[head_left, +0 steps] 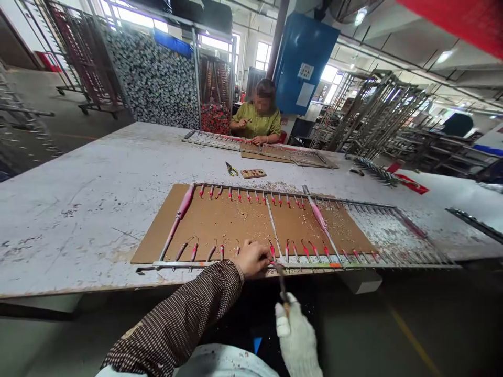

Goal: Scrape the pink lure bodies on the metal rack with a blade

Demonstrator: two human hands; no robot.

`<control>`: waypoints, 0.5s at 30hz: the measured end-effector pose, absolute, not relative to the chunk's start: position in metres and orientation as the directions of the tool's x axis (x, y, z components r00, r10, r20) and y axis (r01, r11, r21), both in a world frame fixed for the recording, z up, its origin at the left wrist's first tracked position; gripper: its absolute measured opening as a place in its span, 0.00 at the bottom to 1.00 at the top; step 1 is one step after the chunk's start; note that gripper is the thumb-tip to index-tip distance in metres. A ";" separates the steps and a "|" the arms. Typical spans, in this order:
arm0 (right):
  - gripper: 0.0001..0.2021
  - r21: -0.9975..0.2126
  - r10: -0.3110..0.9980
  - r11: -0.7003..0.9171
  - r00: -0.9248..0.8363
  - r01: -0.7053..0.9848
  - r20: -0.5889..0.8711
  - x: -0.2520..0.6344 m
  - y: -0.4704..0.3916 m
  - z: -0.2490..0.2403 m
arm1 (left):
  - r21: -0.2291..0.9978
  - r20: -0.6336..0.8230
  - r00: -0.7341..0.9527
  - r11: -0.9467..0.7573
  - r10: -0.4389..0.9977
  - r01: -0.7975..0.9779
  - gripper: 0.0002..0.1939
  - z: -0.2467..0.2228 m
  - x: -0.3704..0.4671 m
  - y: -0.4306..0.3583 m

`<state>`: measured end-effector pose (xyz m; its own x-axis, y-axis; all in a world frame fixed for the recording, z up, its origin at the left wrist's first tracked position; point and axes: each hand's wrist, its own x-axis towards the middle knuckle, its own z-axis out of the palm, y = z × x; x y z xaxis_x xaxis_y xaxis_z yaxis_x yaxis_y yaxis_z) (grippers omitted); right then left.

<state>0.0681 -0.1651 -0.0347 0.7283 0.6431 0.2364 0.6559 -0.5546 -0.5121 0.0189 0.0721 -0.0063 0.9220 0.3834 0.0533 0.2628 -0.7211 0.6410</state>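
Observation:
A long metal rack (231, 265) with pink-coated pegs and hooks lies flat along the table's near edge. My left hand (254, 258) is bare, its fingers curled closed on the rack's lower rail beside a pink hook; exactly what the fingertips pinch is hidden. My right hand (297, 335), in a white knit glove, is wrapped around the wooden handle of a knife-like tool (282, 283). Its narrow dark metal part points up to the rail, close to my left fingertips. A brown cardboard sheet (223, 220) lies under the rack, with small pale flakes scattered over it.
Yellow-handled pliers (231, 169) and a small wooden block (253, 173) lie on the white table (98, 199) beyond the rack. Across it sits a person in a green top (255, 118) at another rack (291, 152). At right are a dark metal bar (475, 222) and stacked racks (373, 110).

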 end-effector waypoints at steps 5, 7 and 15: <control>0.29 -0.680 0.517 -0.525 0.826 0.513 0.225 0.063 -0.178 -0.022 | 0.642 0.069 0.920 -0.723 0.386 0.255 0.06 -0.007 0.020 0.072; 0.30 -0.732 0.485 -0.480 0.842 0.484 0.238 0.064 -0.183 -0.019 | 0.644 0.079 0.919 -0.723 0.386 0.249 0.06 -0.007 0.020 0.072; 0.31 -0.759 0.517 -0.528 0.853 0.381 0.069 0.056 -0.172 -0.024 | 0.643 0.052 0.922 -0.719 0.385 0.264 0.06 -0.008 0.020 0.073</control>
